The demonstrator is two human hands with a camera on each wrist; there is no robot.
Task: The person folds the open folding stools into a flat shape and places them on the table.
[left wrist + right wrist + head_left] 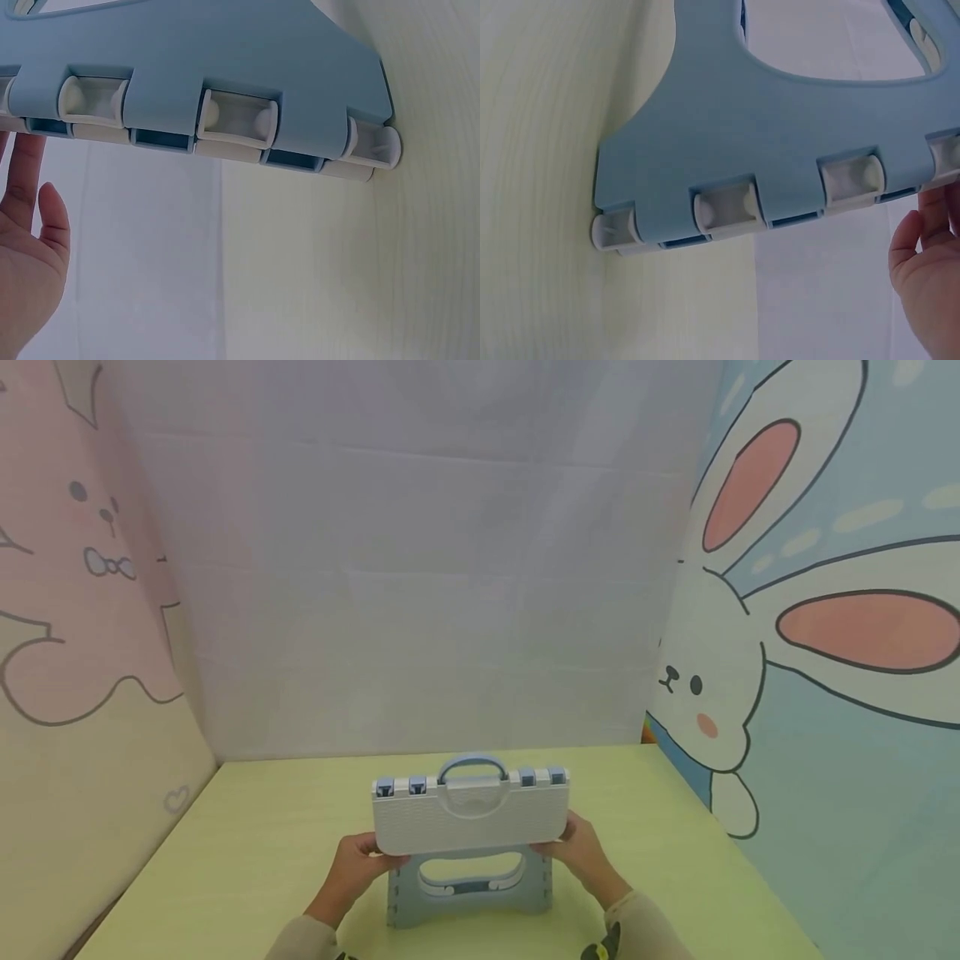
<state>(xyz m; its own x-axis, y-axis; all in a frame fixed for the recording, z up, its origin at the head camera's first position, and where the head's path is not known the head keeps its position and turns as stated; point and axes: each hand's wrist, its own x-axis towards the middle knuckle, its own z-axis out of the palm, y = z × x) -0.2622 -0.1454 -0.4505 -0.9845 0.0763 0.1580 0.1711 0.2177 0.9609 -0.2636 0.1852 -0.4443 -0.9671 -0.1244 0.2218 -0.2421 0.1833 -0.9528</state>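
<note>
A folding step stool [472, 827] stands on the table between my hands, partly unfolded. Its white top panel faces the head camera, with a blue carry handle [472, 761] on the upper edge. Below hangs a blue leg panel [405, 897] with an oval opening. My left hand [354, 867] grips the top's left end, thumb in front. At the opposite end my right hand [587, 853] holds the top's lower corner. Both wrist views show the blue panel close up [247, 52] [727, 142], its hinged edge lined with several white knuckles and my fingertips touching that edge.
A pale yellow table [270, 810] lies under the stool. Behind it hangs a white cloth [420, 635]. Cartoon-printed panels stand at both sides, a pink animal [82, 610] on the left and a white rabbit [720, 685] on the right.
</note>
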